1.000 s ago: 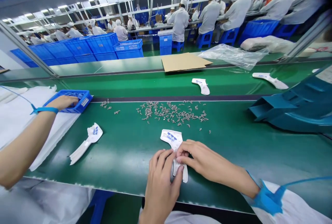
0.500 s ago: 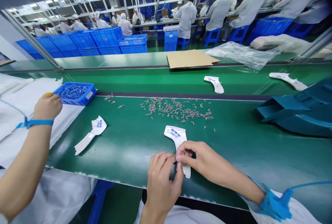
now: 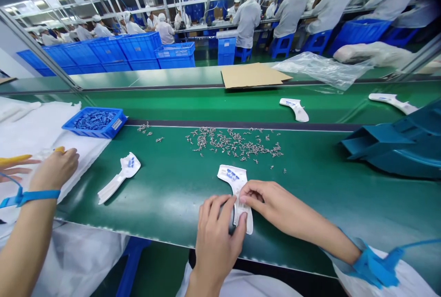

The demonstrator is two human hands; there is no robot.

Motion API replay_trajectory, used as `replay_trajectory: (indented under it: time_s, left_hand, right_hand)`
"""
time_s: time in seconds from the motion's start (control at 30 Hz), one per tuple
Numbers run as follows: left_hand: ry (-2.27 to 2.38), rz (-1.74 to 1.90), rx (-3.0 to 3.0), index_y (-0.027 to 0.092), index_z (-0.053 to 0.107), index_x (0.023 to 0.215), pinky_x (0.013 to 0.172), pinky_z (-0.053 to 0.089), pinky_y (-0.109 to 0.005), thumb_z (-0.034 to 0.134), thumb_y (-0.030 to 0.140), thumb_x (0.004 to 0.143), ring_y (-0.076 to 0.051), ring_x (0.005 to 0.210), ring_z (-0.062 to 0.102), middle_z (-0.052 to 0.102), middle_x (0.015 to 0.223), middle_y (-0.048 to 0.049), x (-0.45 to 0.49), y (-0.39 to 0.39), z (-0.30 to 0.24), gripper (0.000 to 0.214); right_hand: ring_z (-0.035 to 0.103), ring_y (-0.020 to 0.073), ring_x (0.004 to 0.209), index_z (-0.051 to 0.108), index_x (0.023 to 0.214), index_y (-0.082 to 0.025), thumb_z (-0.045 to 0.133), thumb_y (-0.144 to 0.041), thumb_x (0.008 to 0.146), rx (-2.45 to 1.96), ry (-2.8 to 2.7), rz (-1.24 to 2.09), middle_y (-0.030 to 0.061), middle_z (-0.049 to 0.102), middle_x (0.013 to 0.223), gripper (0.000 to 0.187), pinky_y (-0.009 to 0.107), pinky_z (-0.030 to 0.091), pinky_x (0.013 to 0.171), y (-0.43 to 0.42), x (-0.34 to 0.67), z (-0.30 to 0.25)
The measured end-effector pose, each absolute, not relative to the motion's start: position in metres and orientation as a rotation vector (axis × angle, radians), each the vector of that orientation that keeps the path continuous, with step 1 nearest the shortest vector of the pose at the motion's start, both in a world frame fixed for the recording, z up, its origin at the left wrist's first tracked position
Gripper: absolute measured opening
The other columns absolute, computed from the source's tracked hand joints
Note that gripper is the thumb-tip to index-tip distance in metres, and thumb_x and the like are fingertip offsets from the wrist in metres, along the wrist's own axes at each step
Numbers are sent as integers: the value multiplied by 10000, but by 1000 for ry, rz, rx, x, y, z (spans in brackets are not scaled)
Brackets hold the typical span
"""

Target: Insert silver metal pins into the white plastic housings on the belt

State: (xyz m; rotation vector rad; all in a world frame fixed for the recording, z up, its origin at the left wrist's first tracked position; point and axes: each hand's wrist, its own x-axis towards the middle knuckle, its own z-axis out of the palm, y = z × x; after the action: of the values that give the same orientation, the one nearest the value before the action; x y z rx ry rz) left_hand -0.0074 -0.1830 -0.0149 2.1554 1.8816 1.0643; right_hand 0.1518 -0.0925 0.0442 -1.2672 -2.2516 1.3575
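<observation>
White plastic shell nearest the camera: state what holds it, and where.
The left hand and right hand pinch the white plastic shell by its narrow handle; its wide head lies free.

Both hands are bare and sit close together low in the view, nearly touching. The left hand point(image 3: 215, 237) comes up from 6 o'clock, palm down and back of the hand up. Its fingers point(image 3: 208, 210) are loosely stretched toward 12 o'clock and a bit spread, and the thumb point(image 3: 241, 224) angles out toward 1 o'clock. The left forearm point(image 3: 201, 283) runs straight down out of the bottom edge. The right hand point(image 3: 272, 203) reaches in from 4 o'clock, knuckles up. Its fingertips point(image 3: 246, 194) are bunched in a pinch pointing to 9 o'clock, right above the left thumb. The right forearm point(image 3: 320, 229) is bare and slants down toward 4 o'clock, wrist fairly straight.
</observation>
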Motion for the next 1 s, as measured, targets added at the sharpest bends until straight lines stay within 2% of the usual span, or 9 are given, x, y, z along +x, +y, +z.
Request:
replay_trajectory:
  time_s: [0.1,0.17,0.5,0.67,0.8,0.9,1.0]
  left_hand:
    - [1883,888,2173,183,520,1335,1014,465,-450,639,316,902,-289,1238,522,612,1327,-106,-8,-183,-14,468]
    - [1886,839,2167,190,501,1360,1028,456,-466,652,336,893,-303,1284,492,597,1368,-92,-7,-182,-14,512]
    - [1871,889,2101,214,524,1337,1011,448,-452,652,328,891,-298,1280,503,631,1344,-38,-5,-181,-16,478]
    - [1858,866,2069,223,520,1329,1017,440,-456,635,330,897,-297,1287,491,633,1334,-31,-5,-180,-15,460]
    - [1847,838,2053,218,543,1285,1015,441,-470,628,316,899,-300,1273,494,647,1282,-39,-4,-179,-12,407]
    - [1866,856,2067,207,534,1314,1005,453,-469,633,307,898,-298,1251,513,649,1243,-65,-5,-179,-14,440]
    - [1866,876,2093,185,509,1353,984,475,-457,618,295,911,-286,1218,541,653,1202,-90,-7,-180,-18,468]
  right_hand:
    - [573,173,719,641,832,-220,485,-370,987,-1278,-2398,1326,13,667,814,267,270,359,616,-85,155,49]
    - [575,176,732,617,794,-209,469,-341,993,-1286,-2485,1305,18,661,814,281,272,349,620,-82,153,52]
    - [591,188,744,589,804,-212,507,-251,973,-1406,-2718,1039,37,675,869,192,274,299,596,-80,144,54]
    - [613,203,737,557,927,-234,552,-267,956,-1534,-2729,999,31,682,879,44,270,268,563,-77,141,51]
    - [635,238,749,537,954,-235,573,-292,937,-1628,-2745,951,53,684,870,69,282,282,562,-74,140,49]
    - [646,240,746,529,954,-234,572,-316,937,-1637,-2604,1081,44,695,823,95,291,338,572,-77,145,48]
    - [668,208,758,501,1014,-252,514,-384,973,-1513,-2300,1415,10,698,812,139,286,444,626,-86,153,41]
